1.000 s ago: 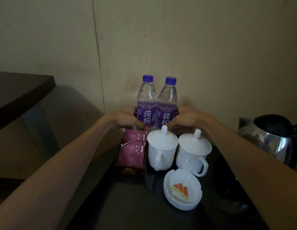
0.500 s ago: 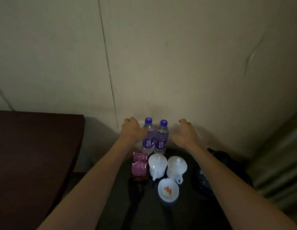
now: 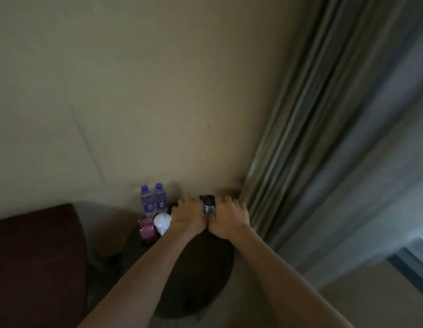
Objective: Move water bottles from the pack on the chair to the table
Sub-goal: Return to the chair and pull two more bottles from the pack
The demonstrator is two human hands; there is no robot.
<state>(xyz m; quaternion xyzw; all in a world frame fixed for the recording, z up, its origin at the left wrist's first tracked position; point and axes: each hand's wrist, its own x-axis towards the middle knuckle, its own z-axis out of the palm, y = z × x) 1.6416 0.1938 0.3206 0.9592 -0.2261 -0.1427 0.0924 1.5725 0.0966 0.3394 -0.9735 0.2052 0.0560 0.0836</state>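
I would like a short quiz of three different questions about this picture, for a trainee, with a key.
1. True or false: the left hand grips a water bottle.
2. How many water bottles stand on the table?
3. The kettle is: A) between both hands, B) left of the bottles, C) on the floor.

Key: 1 false; 2 two; 3 A. The right hand is at the kettle's other side.
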